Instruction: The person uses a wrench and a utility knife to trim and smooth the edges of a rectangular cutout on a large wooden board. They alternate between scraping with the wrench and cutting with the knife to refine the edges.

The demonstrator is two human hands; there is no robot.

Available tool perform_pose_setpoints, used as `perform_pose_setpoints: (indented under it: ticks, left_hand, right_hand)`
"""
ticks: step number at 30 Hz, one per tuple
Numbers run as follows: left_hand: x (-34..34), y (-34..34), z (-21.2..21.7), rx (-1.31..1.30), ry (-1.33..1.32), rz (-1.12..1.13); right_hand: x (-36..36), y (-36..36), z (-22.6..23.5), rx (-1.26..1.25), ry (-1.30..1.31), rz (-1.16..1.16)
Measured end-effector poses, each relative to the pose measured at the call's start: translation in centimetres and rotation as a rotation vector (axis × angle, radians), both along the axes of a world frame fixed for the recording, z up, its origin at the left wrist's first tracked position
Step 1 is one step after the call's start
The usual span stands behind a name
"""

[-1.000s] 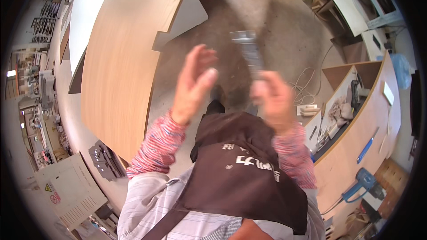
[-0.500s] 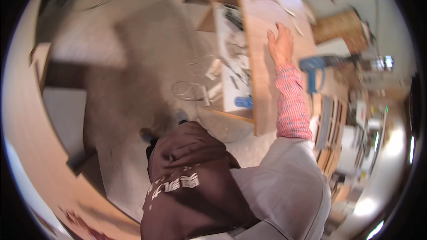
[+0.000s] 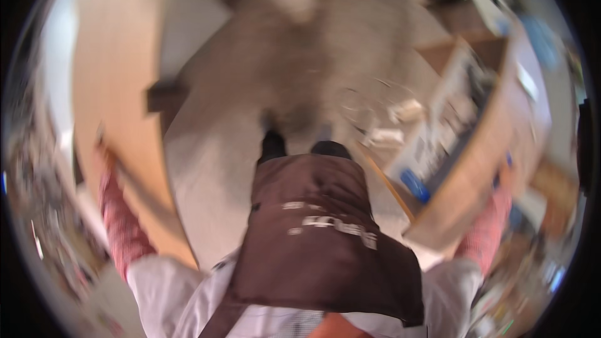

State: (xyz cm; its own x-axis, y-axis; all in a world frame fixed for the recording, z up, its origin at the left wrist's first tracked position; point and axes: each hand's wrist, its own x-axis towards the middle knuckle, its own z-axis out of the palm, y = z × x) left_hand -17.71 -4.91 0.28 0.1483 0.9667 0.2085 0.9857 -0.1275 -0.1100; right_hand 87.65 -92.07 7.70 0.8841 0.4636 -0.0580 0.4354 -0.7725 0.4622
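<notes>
My left hand (image 3: 105, 155) is over the long light wood panel (image 3: 119, 75) on the left. Its fingers are smeared by motion, and a small greyish tip shows just beyond them. On the right, my right hand (image 3: 506, 178) is at the wood-topped desk (image 3: 447, 213). Small dark blue bits show on both sides of its fingers, so it appears closed around something blue that is too blurred to name. Both forearms wear red checked sleeves.
The desk's open drawer (image 3: 400, 166) holds loose items and a blue object (image 3: 414, 186). A white object (image 3: 528, 81) lies on the desktop. Cables (image 3: 357, 109) and pale pieces (image 3: 385, 136) lie on the floor beside the drawer. A dark block (image 3: 166, 96) adjoins the left panel.
The view has swung, so the desk is now farther right and the left panel shows more fully. My left hand has come into view. My right hand, open before, now has blue at its fingers.
</notes>
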Motion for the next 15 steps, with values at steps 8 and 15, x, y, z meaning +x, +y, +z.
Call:
perform_pose_setpoints:
  ticks: [8, 15]
  left_hand:
    - [1.0, -6.0, 2.5, 0.174, 0.082, 0.156]
    - [13.0, -11.3, 7.4, 0.024, -0.458, -0.334]
  right_hand:
    - [-5.5, 14.5, -6.3, 0.979, 0.703, -0.198]
    - [-38.8, 52.4, -0.3, 0.792, 0.88, 0.399]
